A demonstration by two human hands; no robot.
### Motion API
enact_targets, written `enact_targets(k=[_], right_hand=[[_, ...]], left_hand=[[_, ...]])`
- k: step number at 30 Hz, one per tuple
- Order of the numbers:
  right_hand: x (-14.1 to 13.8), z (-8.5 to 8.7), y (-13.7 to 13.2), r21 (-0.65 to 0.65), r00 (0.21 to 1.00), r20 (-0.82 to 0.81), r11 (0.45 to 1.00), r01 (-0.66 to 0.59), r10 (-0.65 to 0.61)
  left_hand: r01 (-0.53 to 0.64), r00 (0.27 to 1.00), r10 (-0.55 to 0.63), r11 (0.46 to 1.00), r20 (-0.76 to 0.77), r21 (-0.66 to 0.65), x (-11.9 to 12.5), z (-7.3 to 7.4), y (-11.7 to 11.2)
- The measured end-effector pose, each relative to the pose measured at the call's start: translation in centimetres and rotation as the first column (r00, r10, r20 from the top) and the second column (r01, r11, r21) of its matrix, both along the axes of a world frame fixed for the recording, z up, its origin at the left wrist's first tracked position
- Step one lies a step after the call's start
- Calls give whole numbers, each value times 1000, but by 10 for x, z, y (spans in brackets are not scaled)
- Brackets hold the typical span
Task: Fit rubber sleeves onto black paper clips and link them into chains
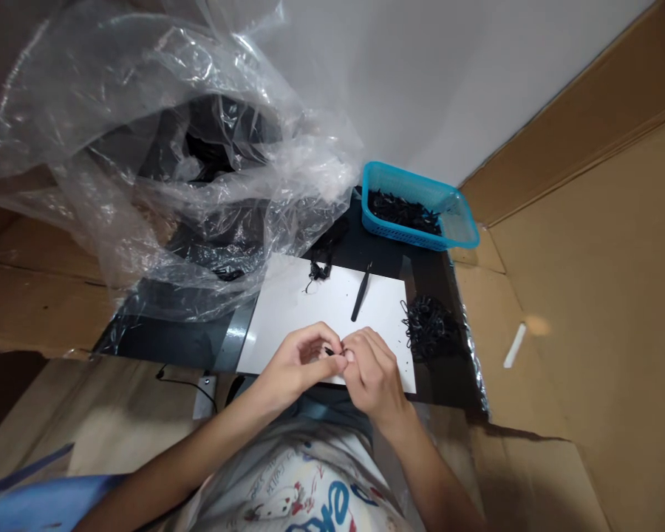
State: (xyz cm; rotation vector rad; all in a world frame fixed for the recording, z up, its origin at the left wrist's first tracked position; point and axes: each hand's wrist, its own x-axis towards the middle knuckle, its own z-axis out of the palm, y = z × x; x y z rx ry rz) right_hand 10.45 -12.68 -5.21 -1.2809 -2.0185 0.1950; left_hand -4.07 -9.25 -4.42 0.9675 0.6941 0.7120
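Over the near edge of a white board [288, 314], my left hand [304, 360] and my right hand [370, 366] meet at the fingertips. Between them shows a small black piece [329, 352], mostly covered by the fingers; its kind is too small to tell. The left thumb and index finger pinch at it, and the right fingers are closed against them. Beyond the hands lies a black pointed tool with a slim handle [360, 297]. A little cluster of black pieces [320, 270] rests at the board's far edge.
A blue plastic basket [404, 236] at the back right holds many black pieces. Right of the board sits a pile of black loops [429, 326] on the dark table [443, 384]. A large clear plastic bag [160, 185] with black contents covers the left. Cardboard [587, 295] stands at right.
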Motion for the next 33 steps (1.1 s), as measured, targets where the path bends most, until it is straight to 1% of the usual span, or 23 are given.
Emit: enact_targets(k=[4,8,10,13,14,16,18,20,22,24,26,28,31,33], right_hand=[[3,-3,1,33,1000,-16,999,-16,16],[3,-9,3,31,1000,-23,999,11,-10],[6,-12,6,12,997,-48,998,64,-63],[16,-14,10,-21,978,-97,983,184,-185],[18,-13,11,-38,976,-102,981,191,-194],[20,-11,10,-70,986,-87,989,133,-139],[17,-10,6,-84,997,-52,995,52,-57],[11,-10,2,-95,998,-47,995,28,-33],[6,-11,-2,-150,994,-103,988,20,-36],[6,-12,-5,-247,980,-198,969,-12,-38],[11,-12,-5,-355,963,-267,933,-58,-42],[18,-9,-3,-458,959,-282,882,-110,-27],[27,-1,3,-564,971,-235,808,-172,43],[30,5,8,-593,981,-162,785,-182,105]], left_hand=[[24,999,-20,996,-49,90,-2,-7,1],[22,995,-11,993,-97,114,-3,-12,-2],[24,994,-11,993,-112,119,-4,-15,-3],[20,989,-1,992,-148,127,-7,-18,-4],[18,985,7,989,-171,144,-8,-18,-4],[37,978,9,975,-207,217,-9,-16,-3],[58,972,22,943,-235,327,-8,-14,-3],[51,958,83,893,-274,448,-5,-12,-3],[35,931,176,828,-319,560,-2,-12,-3],[72,909,213,768,-359,636,-2,-12,-3],[134,892,206,729,-402,671,-5,-12,-2],[205,869,194,697,-456,687,-9,-11,0],[316,826,164,659,-540,683,-15,-8,3],[389,792,131,644,-596,659,-18,-7,4]])
